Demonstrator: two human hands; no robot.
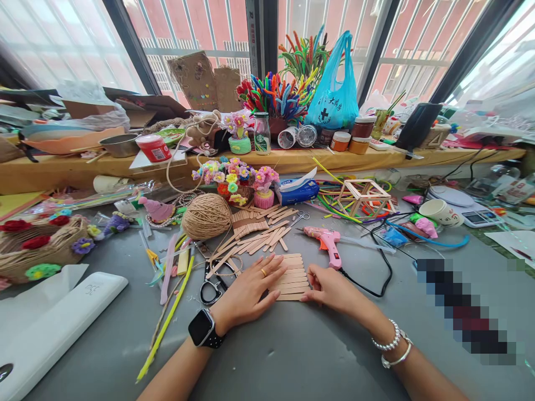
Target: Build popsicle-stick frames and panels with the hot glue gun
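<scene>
Wooden craft sticks (292, 274) lie side by side in a flat panel on the grey table in front of me. My left hand (248, 287) rests flat over the panel's left side, its fingers stretched out. At the lower right corner, my right hand (330, 287) is curled, with thumb and fingertips at the end of the bottom stick. Just behind the panel is a pink hot glue gun (327, 242) on its side. Loose craft sticks (267, 236) are scattered behind my left hand, and black-handled scissors (211, 289) lie beside it.
A ball of twine (207, 216) and pipe-cleaner flower pots (264, 192) stand farther back. To the right are a stick frame (364, 196), a paper cup (441, 211) and the glue gun's black cable (382, 284). A white device (79, 323) occupies the left front.
</scene>
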